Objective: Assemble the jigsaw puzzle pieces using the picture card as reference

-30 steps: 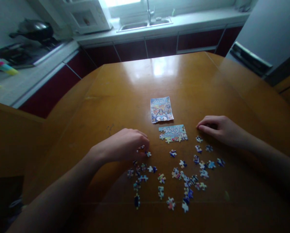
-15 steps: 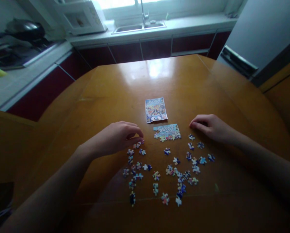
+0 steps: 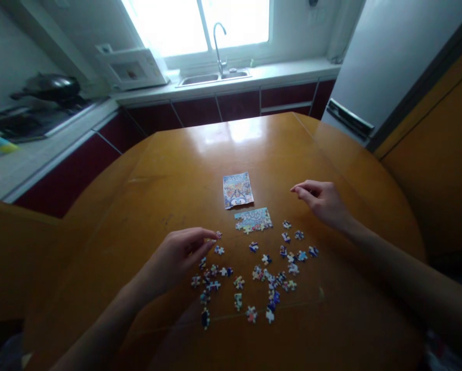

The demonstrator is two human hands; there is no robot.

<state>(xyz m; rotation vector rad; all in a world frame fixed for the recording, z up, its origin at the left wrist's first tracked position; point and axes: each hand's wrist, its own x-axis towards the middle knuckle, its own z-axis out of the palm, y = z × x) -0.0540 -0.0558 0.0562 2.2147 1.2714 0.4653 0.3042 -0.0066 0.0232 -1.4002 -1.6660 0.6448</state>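
Observation:
On the wooden table, a joined strip of puzzle pieces [image 3: 253, 220] lies just below a picture sheet [image 3: 237, 190]. Several loose puzzle pieces [image 3: 271, 281] are scattered nearer to me. My left hand [image 3: 190, 252] is over the left edge of the loose pieces, thumb and fingertips apart, close to a small piece [image 3: 219, 234]; nothing shows held between them. To the right of the joined strip is my right hand [image 3: 319, 200], its thumb and fingers pinched together; whatever is between the fingertips is too small to make out.
The wooden table [image 3: 169, 170] has rounded sides. Beyond it stand a counter with a sink [image 3: 215, 77], a microwave [image 3: 132, 69], a stove with a black pan [image 3: 51, 87] at the left, and a fridge [image 3: 389, 62] at the right.
The view has tilted up, showing more of the window. My left hand has shifted nearer to me, over the left pieces. My right hand appears raised and farther from the loose pieces.

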